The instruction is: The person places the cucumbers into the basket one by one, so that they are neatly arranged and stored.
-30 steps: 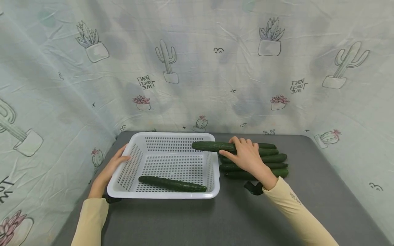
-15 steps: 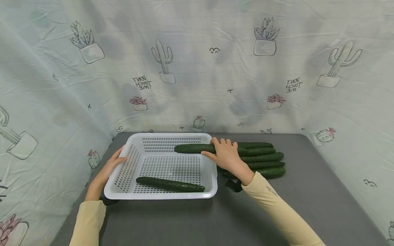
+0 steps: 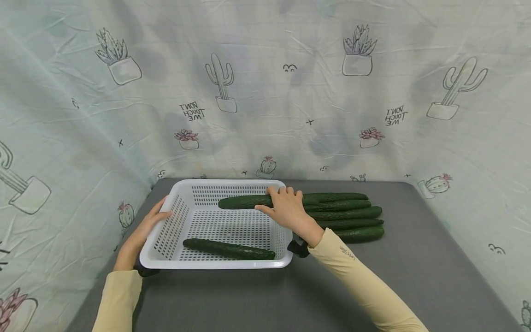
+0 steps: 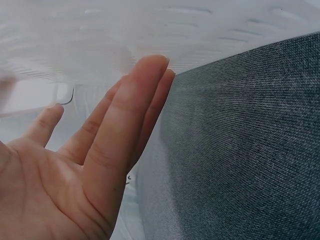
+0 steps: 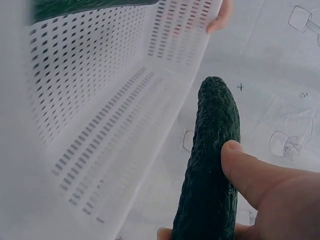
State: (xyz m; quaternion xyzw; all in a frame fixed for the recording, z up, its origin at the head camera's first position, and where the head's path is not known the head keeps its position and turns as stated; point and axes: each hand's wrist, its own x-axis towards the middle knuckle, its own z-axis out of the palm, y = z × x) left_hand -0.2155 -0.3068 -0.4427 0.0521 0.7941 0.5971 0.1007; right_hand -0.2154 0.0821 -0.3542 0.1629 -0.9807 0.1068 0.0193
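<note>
A white perforated basket (image 3: pixel 166 233) sits on the grey table, with one dark green cucumber (image 3: pixel 230 249) lying along its front. My right hand (image 3: pixel 286 210) grips a second cucumber (image 3: pixel 242 201) and holds it over the basket's back right part; the right wrist view shows this cucumber (image 5: pixel 210 170) pinched between thumb and fingers above the basket (image 5: pixel 100 100). My left hand (image 3: pixel 145 226) rests with straight fingers against the basket's left wall, also seen in the left wrist view as the left hand (image 4: pixel 100 155) beside the basket (image 4: pixel 150 30).
Several more cucumbers (image 3: pixel 348 216) lie side by side on the table (image 3: pixel 415 258) just right of the basket. A cloth printed with cacti hangs behind and to both sides.
My right hand has carried the gripped cucumber leftwards from above the pile to over the basket. The left hand and basket have stayed in place.
</note>
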